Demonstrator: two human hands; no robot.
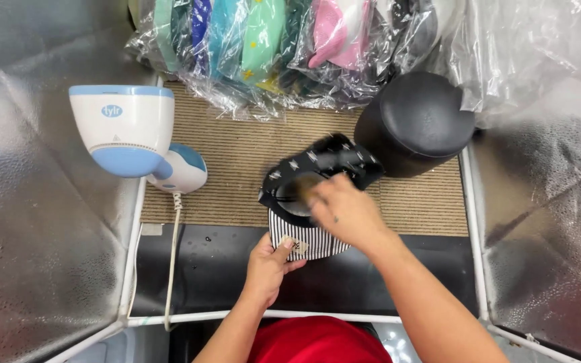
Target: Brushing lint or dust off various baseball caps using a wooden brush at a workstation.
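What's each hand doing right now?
Left hand: closed, pinching the cap at its striped brim.
Right hand: on the cap's crown; grip cannot be told.

Your booth, walled in silver

Around the woven tan mat (237, 154) you have crinkled reflective side panels (28, 222), a white tube frame (132, 262) and a black tabletop (210, 269) just below it, evenly lit.

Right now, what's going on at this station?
A person is handling a black cap with small white marks and a striped lining. The left hand pinches the striped edge near a small tag, while the right hand reaches into the cap's opening. It sits over a ribbed tan mat, beside a black dome-shaped form. A white and blue handheld steamer rests at left, untouched. Bagged caps are piled behind.
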